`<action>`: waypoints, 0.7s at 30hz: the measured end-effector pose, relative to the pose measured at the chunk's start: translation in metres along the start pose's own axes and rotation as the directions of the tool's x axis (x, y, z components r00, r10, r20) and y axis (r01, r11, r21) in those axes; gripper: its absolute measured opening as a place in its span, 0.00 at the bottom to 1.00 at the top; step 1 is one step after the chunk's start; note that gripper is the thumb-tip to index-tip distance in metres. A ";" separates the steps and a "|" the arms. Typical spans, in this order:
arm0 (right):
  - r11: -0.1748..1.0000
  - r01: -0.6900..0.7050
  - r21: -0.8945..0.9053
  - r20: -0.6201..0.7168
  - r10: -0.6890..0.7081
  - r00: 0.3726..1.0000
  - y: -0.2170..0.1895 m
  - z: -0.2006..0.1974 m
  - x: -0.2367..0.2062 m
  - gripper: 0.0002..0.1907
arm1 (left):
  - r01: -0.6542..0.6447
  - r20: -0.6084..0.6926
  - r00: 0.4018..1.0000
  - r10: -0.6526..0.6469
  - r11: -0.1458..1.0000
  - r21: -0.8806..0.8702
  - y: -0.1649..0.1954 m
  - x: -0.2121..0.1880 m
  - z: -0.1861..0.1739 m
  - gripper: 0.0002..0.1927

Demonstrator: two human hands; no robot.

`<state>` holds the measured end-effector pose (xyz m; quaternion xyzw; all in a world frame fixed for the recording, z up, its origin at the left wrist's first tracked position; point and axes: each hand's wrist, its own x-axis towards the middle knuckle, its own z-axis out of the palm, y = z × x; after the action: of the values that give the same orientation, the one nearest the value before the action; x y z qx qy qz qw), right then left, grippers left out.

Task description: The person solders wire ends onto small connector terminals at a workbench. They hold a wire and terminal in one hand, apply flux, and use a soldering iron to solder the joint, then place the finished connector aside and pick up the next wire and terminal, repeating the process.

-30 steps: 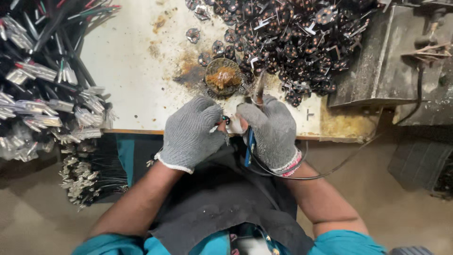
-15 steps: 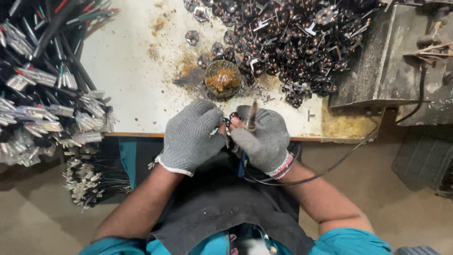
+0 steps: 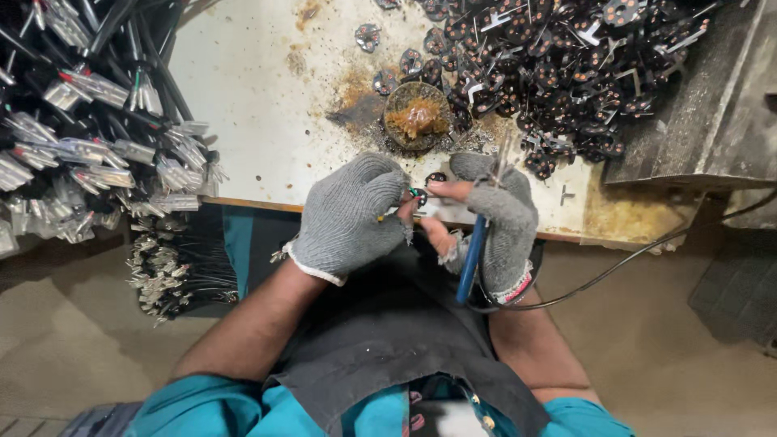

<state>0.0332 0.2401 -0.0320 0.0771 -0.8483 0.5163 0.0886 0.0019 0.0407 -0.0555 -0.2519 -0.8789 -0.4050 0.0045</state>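
Note:
Both my hands wear grey knit gloves with open fingertips and meet at the bench's front edge. My left hand (image 3: 352, 214) pinches a small dark part with coloured wires (image 3: 418, 195) between its fingertips. My right hand (image 3: 495, 222) grips a blue-handled soldering iron (image 3: 472, 259), with its metal tip pointing up past the fingers, and its bare finger touches the same small part. Just beyond the hands sits a round tin of brown flux (image 3: 417, 116) on the stained white bench top (image 3: 259, 105).
A heap of small dark plug parts (image 3: 566, 65) fills the bench's back right. Bundles of cables with metal ends (image 3: 89, 154) lie at the left and hang over the edge. A grey metal tray (image 3: 712, 113) stands at right. The iron's black cord (image 3: 631, 259) runs off right.
My hands have drawn slightly toward me from the flux tin to the bench edge. The iron's tip has lifted away from the tin and now points upward beside the small part.

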 end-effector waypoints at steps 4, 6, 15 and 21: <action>0.990 0.064 0.122 0.117 -0.079 0.990 -0.007 -0.001 0.011 0.18 | 0.005 0.001 1.000 -0.005 0.998 -0.061 -0.008 -0.005 -0.001 0.11; 0.996 0.084 0.025 0.064 -0.086 0.994 -0.010 0.001 0.013 0.18 | 0.008 0.026 1.000 -0.006 0.997 -0.077 -0.008 -0.003 -0.003 0.11; 0.993 -0.050 0.104 0.085 0.041 0.996 -0.001 -0.003 0.011 0.13 | 0.279 0.189 0.939 -0.287 0.958 0.067 0.006 -0.017 -0.049 0.23; 0.989 0.007 0.150 -0.089 0.006 0.996 0.006 0.002 0.006 0.17 | 0.209 0.231 0.934 -0.272 0.942 0.264 0.030 0.007 -0.102 0.13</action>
<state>0.0262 0.2406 -0.0369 0.0605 -0.8023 0.5815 0.1206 -0.0107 -0.0131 0.0358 -0.1913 -0.9376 -0.2581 -0.1329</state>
